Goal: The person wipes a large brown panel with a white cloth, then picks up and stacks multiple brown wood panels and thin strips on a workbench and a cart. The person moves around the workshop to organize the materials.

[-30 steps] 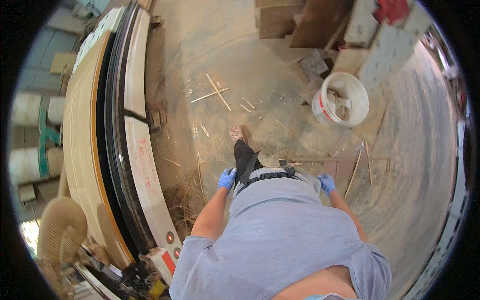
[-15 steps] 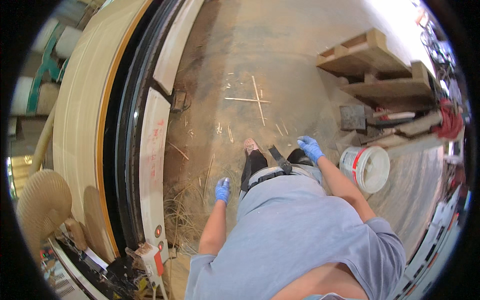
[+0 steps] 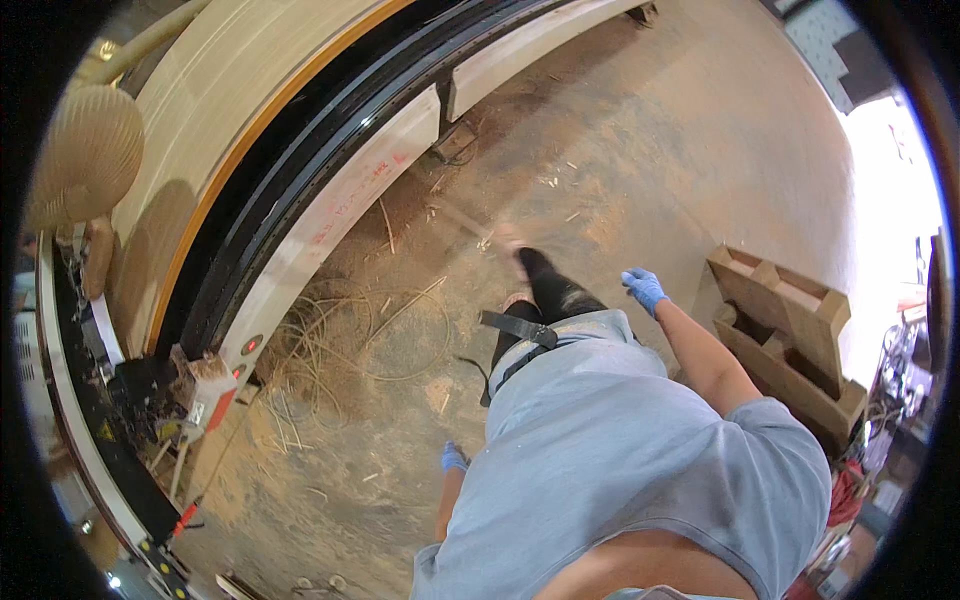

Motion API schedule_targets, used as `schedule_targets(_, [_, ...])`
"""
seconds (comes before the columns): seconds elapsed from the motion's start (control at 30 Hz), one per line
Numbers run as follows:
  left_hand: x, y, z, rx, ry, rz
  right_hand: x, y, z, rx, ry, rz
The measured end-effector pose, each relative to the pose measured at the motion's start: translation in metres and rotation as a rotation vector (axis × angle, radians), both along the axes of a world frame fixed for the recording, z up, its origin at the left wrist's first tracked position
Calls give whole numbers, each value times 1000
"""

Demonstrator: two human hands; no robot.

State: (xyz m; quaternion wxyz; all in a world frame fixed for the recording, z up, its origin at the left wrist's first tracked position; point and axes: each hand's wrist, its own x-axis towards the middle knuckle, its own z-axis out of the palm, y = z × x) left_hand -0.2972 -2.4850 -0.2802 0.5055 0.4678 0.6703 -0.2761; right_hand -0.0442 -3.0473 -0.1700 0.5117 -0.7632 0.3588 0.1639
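Observation:
My left hand (image 3: 454,457), in a blue glove, hangs low beside my shirt, near the dusty floor in view. It looks empty with its fingers loosely out, though it shows small. Farther forward and to the right, my right hand (image 3: 645,288), gloved in blue too, is held out from my body with slightly bent fingers and nothing visible in them. Between the hands are a black strap (image 3: 520,328) at my waist and my dark trouser leg (image 3: 555,288). My leading foot (image 3: 510,238) is smeared by motion, beside a blurred pale strip (image 3: 462,222).
A long machine with a pale panel (image 3: 330,215) curves along the left. Tangled straps (image 3: 320,345) and wood slivers litter the floor (image 3: 600,170) beside it. A wooden pallet (image 3: 785,330) stands to the right. A ribbed hose (image 3: 95,155) bulges at far left.
My view has turned and moved, so the machine slants across the upper left and the pallet sits nearer. One foot has stepped forward. The white bucket is out of sight. Both hands remain apart from things.

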Motion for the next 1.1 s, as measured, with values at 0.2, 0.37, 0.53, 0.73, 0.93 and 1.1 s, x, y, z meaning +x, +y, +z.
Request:
schedule_targets(0.2, [75, -64, -7, 272, -645, -735, 34, 30, 37, -49, 43, 444])
schedule_targets(0.37, [173, -103, 113, 290, -620, -403, 42, 17, -32, -58, 125, 549])
schedule_targets(0.53, [137, -78, 93, 511, -493, -428, 116, 57, 1, 35, 51, 595])
schedule_targets(0.73, [177, -81, 136, 468, -311, -518, 170, 29, -38, 180, -227, 662])
schedule_targets(0.93, [218, -74, 139, 697, -428, -250, 193, -50, -169, 89, 97, 656])
schedule_targets(1.1, [210, 39, 154, 911, -451, 73, 229, -40, -255, 32, 113, 844])
